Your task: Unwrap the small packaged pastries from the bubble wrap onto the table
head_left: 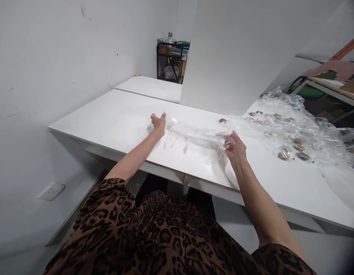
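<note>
A thin sheet of clear plastic film (199, 130) stretches over the white table between my hands, creased and shiny. My right hand (236, 148) has its fingers closed on the film's bunched right end. At the left end is my left hand (159, 124), its thumb and fingers apart, close to the film; whether it touches the film is hard to see. Wet-looking streaks (185, 148) show below the film. A small dark brownish piece (223, 120) lies behind the film, near my right hand.
A large heap of crumpled clear plastic (317, 133) with several brownish round pieces covers the table's right side. A tall white panel (236, 53) stands behind the white table (108, 114). A wall borders the left. Farther back are a black shelf (158, 61) and a cluttered rack (331, 89).
</note>
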A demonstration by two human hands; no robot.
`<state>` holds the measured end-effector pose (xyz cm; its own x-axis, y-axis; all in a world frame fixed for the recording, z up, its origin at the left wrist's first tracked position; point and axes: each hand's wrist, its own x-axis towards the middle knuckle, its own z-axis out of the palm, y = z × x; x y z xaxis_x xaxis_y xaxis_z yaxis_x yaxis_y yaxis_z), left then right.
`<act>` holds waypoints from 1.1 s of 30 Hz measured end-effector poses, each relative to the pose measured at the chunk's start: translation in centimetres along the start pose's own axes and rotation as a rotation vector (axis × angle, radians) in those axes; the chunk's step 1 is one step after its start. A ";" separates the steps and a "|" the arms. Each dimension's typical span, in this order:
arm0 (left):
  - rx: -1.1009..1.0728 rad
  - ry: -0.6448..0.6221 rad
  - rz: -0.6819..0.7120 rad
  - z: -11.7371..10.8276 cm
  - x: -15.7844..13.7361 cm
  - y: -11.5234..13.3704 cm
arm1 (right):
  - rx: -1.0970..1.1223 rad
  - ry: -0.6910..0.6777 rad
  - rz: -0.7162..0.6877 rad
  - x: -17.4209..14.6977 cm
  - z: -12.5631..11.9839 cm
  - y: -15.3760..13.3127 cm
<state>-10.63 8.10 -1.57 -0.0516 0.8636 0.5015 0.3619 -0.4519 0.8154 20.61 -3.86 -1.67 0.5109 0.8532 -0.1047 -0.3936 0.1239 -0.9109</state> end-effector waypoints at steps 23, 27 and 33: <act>0.504 -0.259 0.475 4.3 -5.5 2.4 | -0.978 0.071 -0.396 0.6 -7.9 -3.5; 0.427 -0.327 0.553 4.4 -6.3 0.6 | -1.479 0.073 -0.568 0.3 -8.7 -2.6; 0.377 -0.397 0.628 5.5 -6.5 2.0 | -1.267 -0.486 -0.961 -3.9 -1.7 -0.5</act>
<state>-4.44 2.77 -4.82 0.5701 0.5227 0.6339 0.5055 -0.8314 0.2310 20.09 -8.05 -1.50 -0.1819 0.8121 0.5545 0.8567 0.4076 -0.3160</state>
